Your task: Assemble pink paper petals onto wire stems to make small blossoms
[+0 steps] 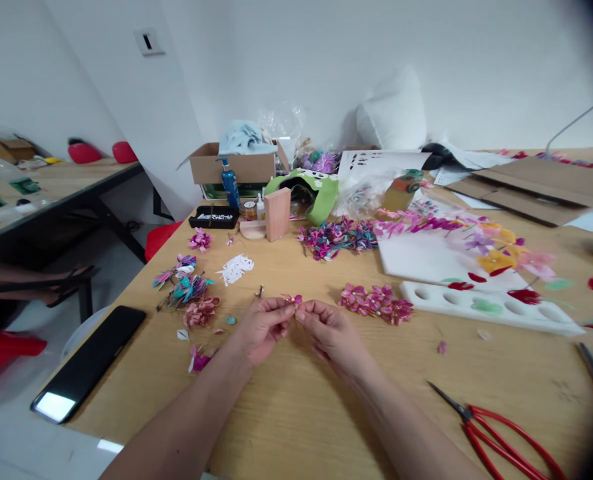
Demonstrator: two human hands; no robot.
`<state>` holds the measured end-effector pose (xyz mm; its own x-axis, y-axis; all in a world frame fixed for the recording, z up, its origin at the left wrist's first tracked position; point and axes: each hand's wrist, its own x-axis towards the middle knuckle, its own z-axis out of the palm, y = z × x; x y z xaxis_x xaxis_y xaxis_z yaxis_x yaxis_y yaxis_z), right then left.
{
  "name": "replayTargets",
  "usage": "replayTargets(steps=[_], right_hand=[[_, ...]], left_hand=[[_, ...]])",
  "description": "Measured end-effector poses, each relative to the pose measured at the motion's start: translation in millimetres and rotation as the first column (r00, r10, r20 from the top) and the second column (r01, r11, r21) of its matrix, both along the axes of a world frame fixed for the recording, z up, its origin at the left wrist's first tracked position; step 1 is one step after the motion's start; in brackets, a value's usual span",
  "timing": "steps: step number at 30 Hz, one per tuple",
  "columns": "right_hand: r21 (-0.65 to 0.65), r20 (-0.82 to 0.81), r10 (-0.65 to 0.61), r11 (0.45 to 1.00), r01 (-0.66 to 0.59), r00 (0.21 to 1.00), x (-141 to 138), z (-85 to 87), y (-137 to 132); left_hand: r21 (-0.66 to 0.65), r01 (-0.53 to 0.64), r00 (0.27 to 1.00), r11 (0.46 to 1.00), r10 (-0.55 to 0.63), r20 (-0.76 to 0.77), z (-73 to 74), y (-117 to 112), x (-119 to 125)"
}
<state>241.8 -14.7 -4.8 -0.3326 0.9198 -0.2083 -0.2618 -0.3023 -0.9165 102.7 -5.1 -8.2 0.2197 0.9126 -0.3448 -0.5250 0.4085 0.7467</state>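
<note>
Held a small pink flower (296, 300) between the left hand (263, 330) and the right hand (331, 330), just above the middle of the wooden table (296, 413). Pinched it at the left with thumb and forefinger. Met it from the right with a similar closed pinch (could not tell whether on a petal or on a thin stem).

Had a cluster of pink flowers (376, 303) near the right hand, and farther right a white foam strip (439, 300) with round hollows. Saw a tiny pink bloom (442, 347) lying alone in front of that strip. To the left of the left hand, had a blue and purple bunch (189, 288) beside a dusty-pink bunch (201, 311), plus a magenta flower (199, 360) near the left forearm. Farther back, saw a pile of white pieces (236, 268) and an upright wooden block (277, 215). Had a black phone (91, 360) flat along the left edge, and red-handled scissors (467, 414) lying to the right of the right forearm, blades pointed away.
</note>
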Motion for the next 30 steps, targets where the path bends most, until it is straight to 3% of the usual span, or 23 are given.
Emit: replayTargets(steps=[6, 9, 18, 30], right_hand=[[0.091, 0.197, -0.091, 0.993, 0.074, 0.976, 4.6, -6.2, 3.9], [0.126, 0.278, -0.083, 0.991, 0.050, 0.957, 5.8, -6.5, 4.0], [0.285, 0.362, -0.045, 0.956, -0.065, 0.931, -1.4, -0.4, -4.5], [0.261, 0.376, -0.016, 0.961, -0.090, 0.927, -7.0, -5.9, -6.7]], left_hand=[[-0.013, -0.042, 0.999, 0.999, 0.042, 0.021, -2.2, 1.5, -0.6], [-0.009, -0.080, 0.997, 0.997, 0.080, 0.005, -2.4, 2.1, -0.6], [0.022, -0.158, 0.986, 0.987, 0.157, 0.053, -3.5, 4.5, -0.3], [-0.009, -0.149, 0.962, 0.989, 0.147, 0.232, -0.1, 4.9, -4.6]])
